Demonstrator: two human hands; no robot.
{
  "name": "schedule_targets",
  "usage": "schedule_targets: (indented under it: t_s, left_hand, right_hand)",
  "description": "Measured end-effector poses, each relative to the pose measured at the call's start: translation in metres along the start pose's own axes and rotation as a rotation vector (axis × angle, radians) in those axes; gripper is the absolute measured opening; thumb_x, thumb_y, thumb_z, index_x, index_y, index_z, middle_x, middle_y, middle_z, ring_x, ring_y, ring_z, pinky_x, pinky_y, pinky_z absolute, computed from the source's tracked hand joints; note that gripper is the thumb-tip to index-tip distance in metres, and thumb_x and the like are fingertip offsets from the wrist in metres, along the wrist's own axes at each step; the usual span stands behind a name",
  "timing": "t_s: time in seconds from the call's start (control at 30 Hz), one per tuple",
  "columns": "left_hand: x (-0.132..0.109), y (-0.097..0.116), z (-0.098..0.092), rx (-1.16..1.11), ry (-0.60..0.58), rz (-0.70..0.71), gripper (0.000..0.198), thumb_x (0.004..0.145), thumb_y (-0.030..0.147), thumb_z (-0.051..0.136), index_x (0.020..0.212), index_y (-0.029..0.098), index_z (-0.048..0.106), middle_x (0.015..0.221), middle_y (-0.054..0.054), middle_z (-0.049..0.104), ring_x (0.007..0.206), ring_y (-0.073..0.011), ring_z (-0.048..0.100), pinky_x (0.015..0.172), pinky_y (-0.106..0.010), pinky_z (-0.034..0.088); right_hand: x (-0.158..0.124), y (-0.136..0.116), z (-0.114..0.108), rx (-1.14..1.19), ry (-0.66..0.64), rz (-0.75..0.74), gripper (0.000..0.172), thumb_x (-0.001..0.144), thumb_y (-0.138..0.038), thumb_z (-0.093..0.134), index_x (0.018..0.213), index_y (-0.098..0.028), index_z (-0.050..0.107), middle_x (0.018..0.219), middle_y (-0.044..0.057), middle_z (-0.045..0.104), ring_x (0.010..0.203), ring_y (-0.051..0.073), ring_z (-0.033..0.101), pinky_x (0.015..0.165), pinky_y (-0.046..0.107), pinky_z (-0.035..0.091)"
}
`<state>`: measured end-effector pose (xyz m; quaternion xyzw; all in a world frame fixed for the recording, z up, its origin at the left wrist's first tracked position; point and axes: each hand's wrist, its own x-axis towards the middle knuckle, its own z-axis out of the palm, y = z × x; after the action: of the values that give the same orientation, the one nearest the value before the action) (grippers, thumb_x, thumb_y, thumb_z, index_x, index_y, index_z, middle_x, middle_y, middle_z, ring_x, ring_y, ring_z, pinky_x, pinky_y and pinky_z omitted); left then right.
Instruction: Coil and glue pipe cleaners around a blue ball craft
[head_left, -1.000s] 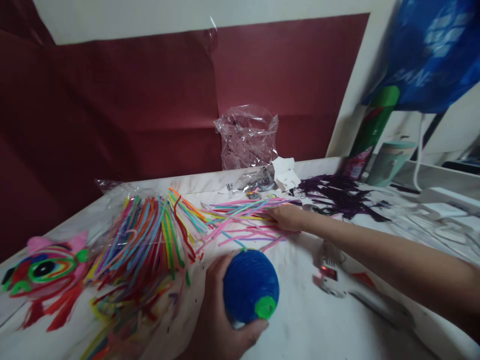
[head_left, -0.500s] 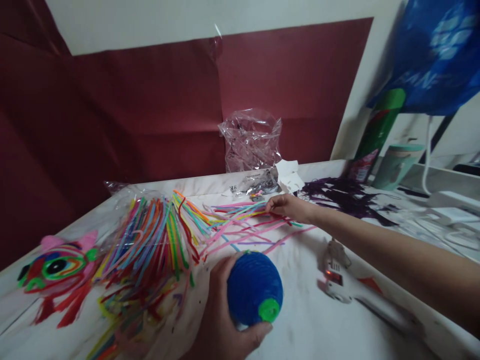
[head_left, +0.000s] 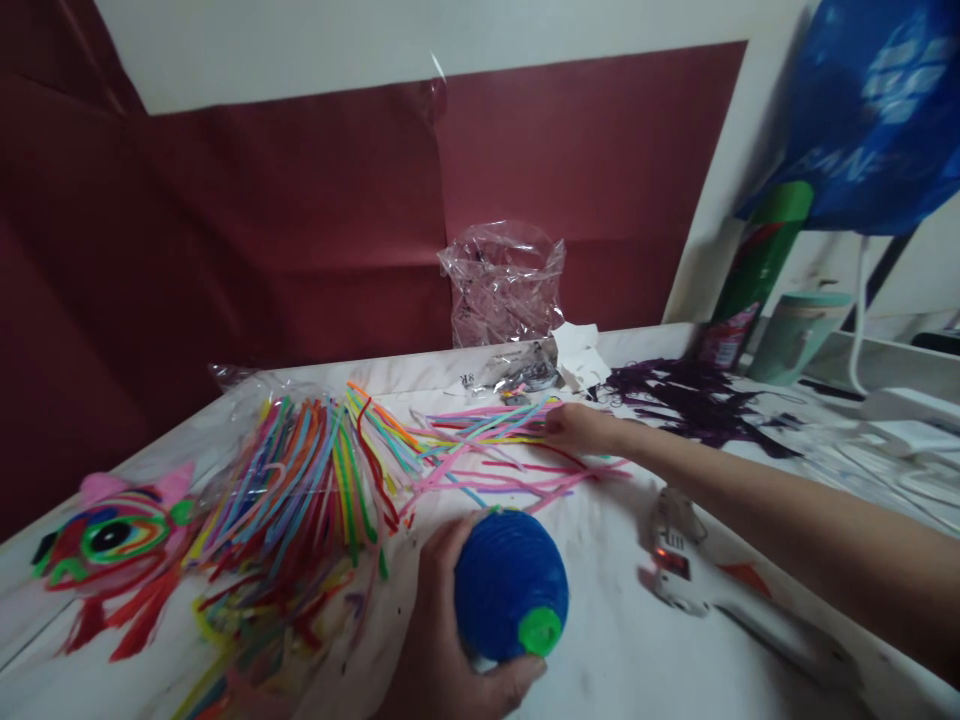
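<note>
My left hand point(head_left: 457, 640) is wrapped around a blue ball point(head_left: 506, 575) that looks wound with fuzzy strands and has a green round patch at its lower right. Farther back, my right hand point(head_left: 577, 428) reaches down to loose pipe cleaners point(head_left: 487, 430) in pink, yellow and light blue. Its fingers are bent together on the ends of several of them; the fingertips are partly hidden. More pipe cleaners point(head_left: 300, 470) spill from a clear plastic bag point(head_left: 251, 385) on the left.
A decorated figure with one eye point(head_left: 112, 540) lies at the far left. On the right is a glue gun point(head_left: 679, 580) with a red light. Purple strands point(head_left: 690, 400), a green cup point(head_left: 799, 335) and white cables point(head_left: 877, 450) lie behind my right arm. A crumpled clear bag point(head_left: 506, 285) leans at the back.
My right hand has shifted slightly right along the pipe cleaners, and some of them have moved. The left hand and blue ball stay nearly in place.
</note>
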<state>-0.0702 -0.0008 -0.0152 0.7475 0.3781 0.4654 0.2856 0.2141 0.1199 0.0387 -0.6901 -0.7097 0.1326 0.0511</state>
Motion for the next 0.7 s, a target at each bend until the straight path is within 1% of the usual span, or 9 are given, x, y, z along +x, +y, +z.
schedule_targets:
  t_s: [0.07,0.13,0.2,0.27,0.3,0.37,0.5,0.6,0.7]
  left_hand:
    - [-0.001,-0.002,0.0,-0.005,-0.002,0.002,0.093,0.048,0.01,0.074,0.133,0.028,0.042,0.132,-0.009,0.05,0.121,-0.0346,0.05,0.102,-0.049,0.042]
    - [-0.001,-0.005,0.0,-0.006,-0.011,0.005,0.096,0.048,0.009,0.075,0.134,0.029,0.04,0.134,-0.01,0.048,0.122,-0.0354,0.048,0.103,-0.05,0.041]
    - [0.0,-0.005,-0.002,-0.005,-0.044,0.026,0.101,0.047,0.009,0.078,0.136,0.03,0.036,0.135,-0.01,0.047,0.123,-0.0353,0.048,0.103,-0.05,0.04]
    - [0.001,-0.003,-0.004,-0.002,-0.098,0.047,0.105,0.046,0.012,0.081,0.137,0.031,0.032,0.135,-0.009,0.046,0.123,-0.0352,0.048,0.104,-0.051,0.04]
    - [0.001,-0.002,-0.005,0.002,-0.138,0.031,0.105,0.047,0.013,0.082,0.137,0.031,0.031,0.136,-0.01,0.045,0.124,-0.035,0.047,0.105,-0.051,0.039]
    - [0.002,0.001,-0.006,-0.013,-0.145,0.005,0.106,0.046,0.016,0.084,0.137,0.029,0.031,0.136,-0.011,0.043,0.125,-0.0354,0.046,0.105,-0.051,0.039]
    - [0.003,0.005,-0.006,-0.049,-0.158,-0.029,0.107,0.046,0.018,0.086,0.137,0.027,0.032,0.136,-0.012,0.043,0.125,-0.0347,0.046,0.105,-0.05,0.039]
    - [0.003,0.007,-0.007,-0.054,-0.171,-0.037,0.106,0.046,0.018,0.086,0.137,0.025,0.032,0.137,-0.013,0.042,0.126,-0.0351,0.045,0.106,-0.05,0.038]
    - [0.002,0.009,-0.008,-0.042,-0.173,-0.043,0.106,0.046,0.018,0.086,0.137,0.025,0.033,0.137,-0.013,0.042,0.127,-0.035,0.044,0.107,-0.05,0.038]
  right_hand:
    - [-0.001,0.0,0.005,-0.102,0.008,0.015,0.027,0.093,-0.032,0.059,0.116,-0.016,0.061,0.117,0.008,0.063,0.097,0.022,0.064,0.082,0.041,0.054]
    - [-0.002,0.0,0.009,-0.179,0.027,0.014,0.029,0.093,-0.031,0.06,0.117,-0.015,0.06,0.117,0.009,0.063,0.097,0.021,0.064,0.082,0.041,0.054]
    - [-0.002,0.0,0.012,-0.231,0.064,-0.008,0.027,0.093,-0.033,0.059,0.113,-0.015,0.061,0.112,0.008,0.065,0.093,0.02,0.065,0.081,0.04,0.054]
    - [-0.002,-0.001,0.012,-0.261,0.116,-0.046,0.022,0.094,-0.032,0.056,0.105,-0.015,0.063,0.102,0.006,0.068,0.086,0.018,0.066,0.077,0.037,0.054]
    - [-0.002,-0.002,0.012,-0.269,0.144,-0.07,0.019,0.095,-0.028,0.054,0.1,-0.013,0.065,0.095,0.008,0.069,0.082,0.019,0.066,0.074,0.035,0.052]
    - [-0.003,-0.005,0.01,-0.274,0.19,-0.127,0.023,0.096,-0.021,0.046,0.094,-0.011,0.067,0.089,0.012,0.071,0.078,0.021,0.067,0.069,0.031,0.048]
    - [-0.002,-0.014,0.007,-0.27,0.218,-0.261,0.027,0.094,-0.016,0.043,0.085,-0.013,0.068,0.09,0.013,0.073,0.08,0.022,0.068,0.07,0.027,0.043]
    - [0.0,-0.021,0.006,-0.267,0.235,-0.286,0.029,0.092,-0.013,0.042,0.081,-0.013,0.068,0.087,0.015,0.074,0.077,0.023,0.068,0.066,0.026,0.041]
    - [0.001,-0.03,0.004,-0.262,0.256,-0.288,0.028,0.09,-0.013,0.043,0.077,-0.013,0.067,0.076,0.015,0.073,0.067,0.023,0.067,0.059,0.027,0.038]
